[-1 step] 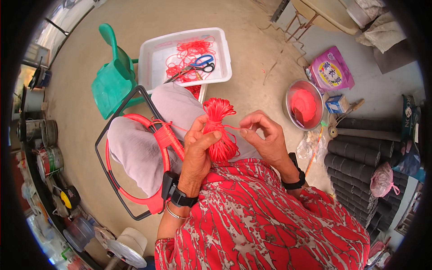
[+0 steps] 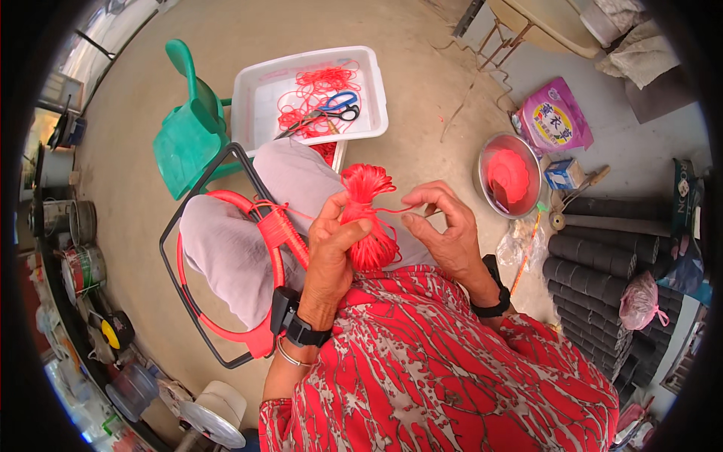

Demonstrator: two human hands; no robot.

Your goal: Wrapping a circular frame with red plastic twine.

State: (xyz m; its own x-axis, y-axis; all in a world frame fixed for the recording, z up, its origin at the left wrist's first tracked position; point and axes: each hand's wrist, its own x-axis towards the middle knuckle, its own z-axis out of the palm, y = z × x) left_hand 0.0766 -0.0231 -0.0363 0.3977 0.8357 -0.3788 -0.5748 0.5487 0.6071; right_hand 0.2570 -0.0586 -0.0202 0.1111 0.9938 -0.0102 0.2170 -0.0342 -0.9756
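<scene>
The left hand [image 2: 331, 245] grips a bundle of red cord [image 2: 374, 252], thumb across its front and fingers curled around its side. The bundle is upright in front of the person's torso, above the edge of a red patterned garment [image 2: 437, 361]; it is cinched near its middle, and its loops flare out above and below. A single strand [image 2: 390, 212] runs from the cinched part toward the right hand [image 2: 448, 230]. That hand is partly curled, thumb and forefinger slightly parted, with the strand reaching the forefinger's tip; whether it is pinched there, I cannot tell.

To the left, a red and black frame [image 2: 260, 344] leans around one knee of the pale trousers [image 2: 226, 248], with red cord wrapped closely over part of it. Beyond the knees, a white plastic tray [image 2: 248, 113] holds loose red cord [image 2: 327, 77] and scissors [image 2: 340, 102] with blue and black handles. A green plastic chair [image 2: 188, 143] is just beside the tray. On the right, a metal bowl [image 2: 482, 169] is near a purple packet [image 2: 553, 120].
</scene>
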